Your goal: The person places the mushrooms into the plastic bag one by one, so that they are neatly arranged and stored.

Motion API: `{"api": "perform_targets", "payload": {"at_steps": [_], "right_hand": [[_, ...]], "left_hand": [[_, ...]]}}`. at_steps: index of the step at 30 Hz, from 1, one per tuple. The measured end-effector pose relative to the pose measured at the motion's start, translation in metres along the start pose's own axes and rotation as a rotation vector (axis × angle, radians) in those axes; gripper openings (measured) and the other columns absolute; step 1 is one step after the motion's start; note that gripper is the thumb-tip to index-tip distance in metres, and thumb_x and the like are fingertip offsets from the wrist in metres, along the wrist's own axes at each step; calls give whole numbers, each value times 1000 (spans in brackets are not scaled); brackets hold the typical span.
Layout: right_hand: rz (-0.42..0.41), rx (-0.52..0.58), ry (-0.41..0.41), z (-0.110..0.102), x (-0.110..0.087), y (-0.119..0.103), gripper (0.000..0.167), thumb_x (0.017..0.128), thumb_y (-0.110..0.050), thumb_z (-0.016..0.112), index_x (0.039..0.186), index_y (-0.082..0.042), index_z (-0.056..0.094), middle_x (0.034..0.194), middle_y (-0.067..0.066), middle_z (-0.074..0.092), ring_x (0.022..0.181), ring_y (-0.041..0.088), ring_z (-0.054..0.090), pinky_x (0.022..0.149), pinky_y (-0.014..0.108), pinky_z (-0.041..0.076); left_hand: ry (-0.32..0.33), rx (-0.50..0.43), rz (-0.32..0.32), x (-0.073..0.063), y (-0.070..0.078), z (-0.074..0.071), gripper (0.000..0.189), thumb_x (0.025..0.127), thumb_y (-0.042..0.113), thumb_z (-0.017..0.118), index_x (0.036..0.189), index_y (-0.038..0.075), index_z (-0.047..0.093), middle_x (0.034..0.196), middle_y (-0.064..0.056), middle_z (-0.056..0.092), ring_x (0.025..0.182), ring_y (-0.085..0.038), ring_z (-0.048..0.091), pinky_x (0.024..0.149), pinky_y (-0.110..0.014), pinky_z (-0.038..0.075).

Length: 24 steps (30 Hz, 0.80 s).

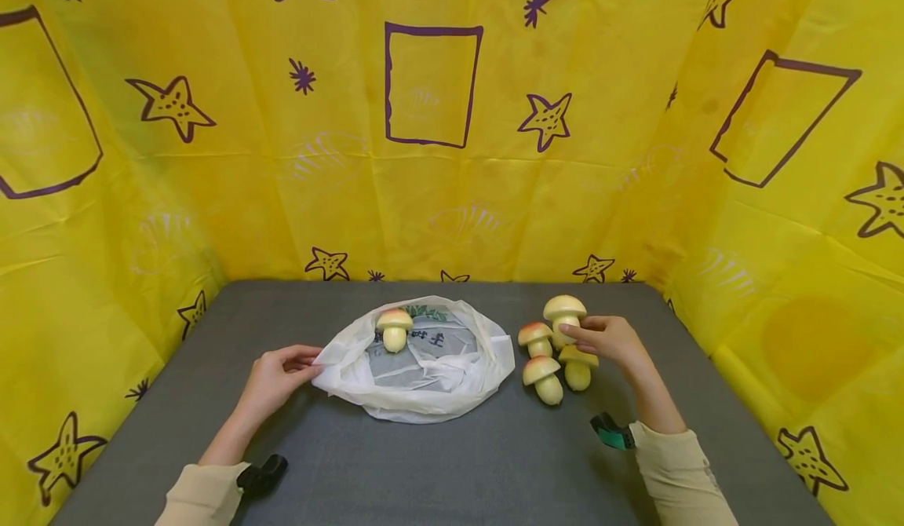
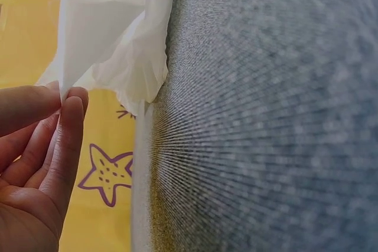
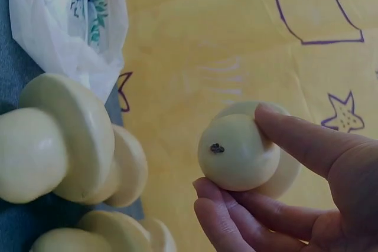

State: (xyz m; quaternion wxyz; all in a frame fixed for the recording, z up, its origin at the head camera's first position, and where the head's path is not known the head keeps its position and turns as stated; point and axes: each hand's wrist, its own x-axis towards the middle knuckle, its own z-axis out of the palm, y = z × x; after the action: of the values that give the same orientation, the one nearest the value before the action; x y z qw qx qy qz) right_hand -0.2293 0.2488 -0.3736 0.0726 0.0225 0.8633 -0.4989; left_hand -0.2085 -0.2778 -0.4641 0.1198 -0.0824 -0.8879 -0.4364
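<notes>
A white plastic bag (image 1: pixel 424 408) lies with its mouth spread wide on the table, and one toy mushroom (image 1: pixel 394 331) with a reddish cap rests inside it. My left hand (image 1: pixel 275 381) pinches the bag's left edge between thumb and fingers, which the left wrist view shows close up. Over on the right, my right hand (image 1: pixel 610 341) holds a pale-capped toy mushroom (image 3: pixel 236 153) by its stem, raised above the others. Beside and below it are a reddish-capped mushroom (image 1: pixel 537 338), another lying tilted (image 1: pixel 544 381), and a yellowish one (image 1: pixel 577 367).
The grey tabletop (image 1: pixel 438 471) runs back to a yellow curtain (image 1: pixel 438 196) drawn with starfish and frames, which encloses the back and both sides. Dark wrist cameras sit on both forearms, at the sleeve cuffs.
</notes>
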Motion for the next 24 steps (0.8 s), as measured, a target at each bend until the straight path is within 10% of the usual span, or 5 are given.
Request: {"api": "perform_targets", "payload": {"at_steps": [24], "right_hand": [[-55, -9, -32, 38, 15, -25, 64, 85, -43, 68, 124, 6, 57, 120, 24, 62, 102, 31, 66, 88, 40, 53]], "left_hand": [[-6, -2, -13, 1, 5, -2, 27, 79, 17, 77, 103, 6, 71, 87, -9, 70, 70, -4, 62, 63, -18, 52]]}}
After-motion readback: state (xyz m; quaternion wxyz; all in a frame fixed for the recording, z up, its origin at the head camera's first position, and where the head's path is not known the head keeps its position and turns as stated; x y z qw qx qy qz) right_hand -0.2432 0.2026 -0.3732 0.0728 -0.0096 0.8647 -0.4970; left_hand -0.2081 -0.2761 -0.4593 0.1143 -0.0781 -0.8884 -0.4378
